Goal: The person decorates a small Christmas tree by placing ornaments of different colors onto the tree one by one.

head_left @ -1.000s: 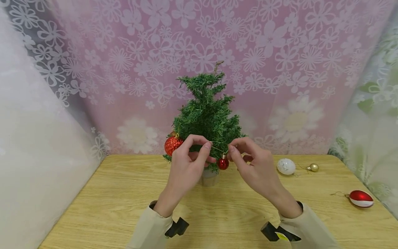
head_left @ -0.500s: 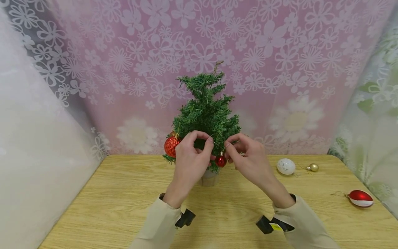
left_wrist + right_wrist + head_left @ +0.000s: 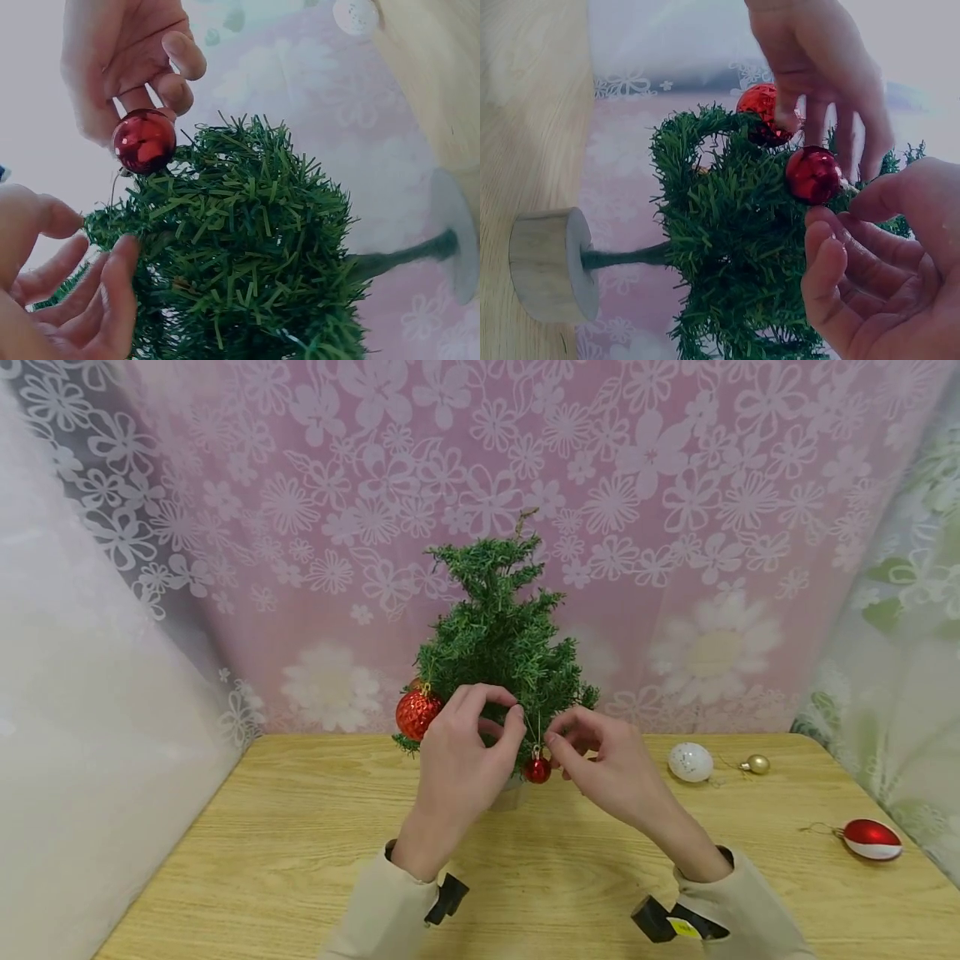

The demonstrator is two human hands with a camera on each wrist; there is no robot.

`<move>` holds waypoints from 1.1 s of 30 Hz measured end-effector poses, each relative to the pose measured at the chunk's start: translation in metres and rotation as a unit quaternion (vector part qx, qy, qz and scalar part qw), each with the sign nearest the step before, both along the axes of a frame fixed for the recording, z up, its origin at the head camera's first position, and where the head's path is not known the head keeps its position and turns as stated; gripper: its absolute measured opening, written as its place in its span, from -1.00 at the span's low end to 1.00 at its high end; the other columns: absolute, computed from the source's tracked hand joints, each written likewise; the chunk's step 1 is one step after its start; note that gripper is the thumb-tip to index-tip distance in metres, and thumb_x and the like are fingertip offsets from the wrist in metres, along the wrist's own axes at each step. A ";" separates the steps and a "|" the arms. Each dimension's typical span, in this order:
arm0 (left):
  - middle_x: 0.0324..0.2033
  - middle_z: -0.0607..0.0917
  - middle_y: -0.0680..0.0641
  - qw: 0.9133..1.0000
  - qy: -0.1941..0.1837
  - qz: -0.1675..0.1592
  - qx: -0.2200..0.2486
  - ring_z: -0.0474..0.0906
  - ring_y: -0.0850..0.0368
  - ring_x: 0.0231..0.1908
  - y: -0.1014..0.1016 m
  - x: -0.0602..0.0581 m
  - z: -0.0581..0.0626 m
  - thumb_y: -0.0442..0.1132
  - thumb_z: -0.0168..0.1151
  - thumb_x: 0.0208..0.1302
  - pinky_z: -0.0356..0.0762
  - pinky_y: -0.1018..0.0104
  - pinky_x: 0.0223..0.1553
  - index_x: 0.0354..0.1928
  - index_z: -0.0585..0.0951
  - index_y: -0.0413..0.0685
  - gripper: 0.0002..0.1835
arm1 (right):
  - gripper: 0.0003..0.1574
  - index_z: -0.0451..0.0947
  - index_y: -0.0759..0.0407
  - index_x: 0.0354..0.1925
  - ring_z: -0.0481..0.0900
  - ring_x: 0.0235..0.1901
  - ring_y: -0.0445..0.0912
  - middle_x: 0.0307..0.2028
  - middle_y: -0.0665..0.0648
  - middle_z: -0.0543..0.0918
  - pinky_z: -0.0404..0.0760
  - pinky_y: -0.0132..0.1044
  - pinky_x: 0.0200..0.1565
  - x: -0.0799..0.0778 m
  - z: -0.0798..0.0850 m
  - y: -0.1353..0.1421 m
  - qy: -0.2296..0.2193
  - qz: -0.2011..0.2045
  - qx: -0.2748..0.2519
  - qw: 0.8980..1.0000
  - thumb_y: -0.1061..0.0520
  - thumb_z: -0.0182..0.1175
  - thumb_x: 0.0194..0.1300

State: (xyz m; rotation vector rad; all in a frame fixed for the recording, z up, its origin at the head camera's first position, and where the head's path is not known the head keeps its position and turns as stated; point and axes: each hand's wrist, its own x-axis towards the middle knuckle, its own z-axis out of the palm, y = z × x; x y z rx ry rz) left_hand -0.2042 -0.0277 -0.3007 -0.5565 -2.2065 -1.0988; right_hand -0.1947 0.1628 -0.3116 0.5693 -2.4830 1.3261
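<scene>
A small shiny red Christmas bauble (image 3: 536, 769) hangs from a thin gold string (image 3: 534, 727) in front of a small artificial Christmas tree (image 3: 498, 635). My left hand (image 3: 468, 760) pinches the upper end of the string with thumb and forefinger, right at a branch tip. Close beside the bauble's cap, my right hand (image 3: 611, 768) pinches low on the string. In the right wrist view the bauble (image 3: 814, 175) sits just by the right fingertips, over the green branches. A larger textured red bauble (image 3: 417, 713) hangs on the tree's left side, partly behind my left hand.
On the wooden table (image 3: 300, 860) at the right lie a white speckled ornament (image 3: 690, 762), a small gold bauble (image 3: 758, 764) and a red-and-white ornament (image 3: 872, 840). The tree's round wooden base (image 3: 551, 266) stands on the table. A flowered pink curtain (image 3: 600, 485) hangs behind.
Both hands have moved with the string to the tree's front branches, closer together. The small red bauble rose slightly, then dropped lower. The other ornaments stay where they were.
</scene>
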 end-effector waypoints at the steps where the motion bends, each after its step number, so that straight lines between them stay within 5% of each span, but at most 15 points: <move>1: -0.12 0.71 0.05 0.999 0.029 0.011 -0.009 0.67 0.28 -0.40 0.001 0.000 0.000 -0.12 0.27 0.43 0.53 0.46 -0.50 -0.12 0.67 0.08 -0.90 | -0.91 0.64 0.05 -0.15 0.59 -0.55 -0.21 -0.46 0.01 0.67 0.54 -0.27 -0.55 0.001 0.000 0.001 0.002 0.001 0.000 1.000 0.13 0.18 0.50; 4: -0.16 0.71 0.03 0.994 0.099 0.041 -0.034 0.68 0.21 -0.33 0.005 0.001 0.000 -0.09 0.28 0.42 0.50 0.44 -0.54 -0.11 0.68 0.06 -0.86 | -0.90 0.64 0.06 -0.13 0.61 -0.49 -0.21 -0.42 0.03 0.68 0.56 -0.27 -0.52 0.005 -0.001 0.007 -0.001 -0.002 -0.001 1.000 0.13 0.17 0.51; 7: -0.16 0.72 0.03 0.989 0.127 0.062 -0.051 0.68 0.14 -0.24 0.010 0.000 -0.001 -0.05 0.28 0.43 0.57 0.38 -0.50 -0.08 0.71 0.06 -0.82 | -0.88 0.64 0.06 -0.10 0.62 -0.46 -0.22 -0.39 0.03 0.70 0.58 -0.28 -0.50 0.011 -0.001 0.016 -0.004 -0.015 0.006 1.000 0.11 0.17 0.52; 14: -0.16 0.73 0.04 0.988 0.110 0.084 -0.070 0.69 0.12 -0.29 0.016 0.001 -0.004 -0.01 0.25 0.47 0.52 0.38 -0.54 -0.03 0.76 0.10 -0.77 | -0.88 0.64 0.03 -0.08 0.63 -0.45 -0.26 -0.39 -0.02 0.72 0.58 -0.31 -0.49 0.020 -0.003 0.044 0.009 -0.055 0.032 0.998 0.10 0.18 0.52; 33: -0.20 0.72 0.08 0.993 0.086 0.037 -0.073 0.65 0.20 -0.34 -0.006 0.008 -0.008 -0.12 0.27 0.46 0.48 0.44 -0.49 -0.09 0.75 0.09 -0.86 | -0.87 0.64 0.02 -0.10 0.63 -0.44 -0.28 -0.37 -0.02 0.71 0.56 -0.30 -0.52 0.026 -0.008 0.077 0.009 -0.088 0.070 0.994 0.06 0.17 0.53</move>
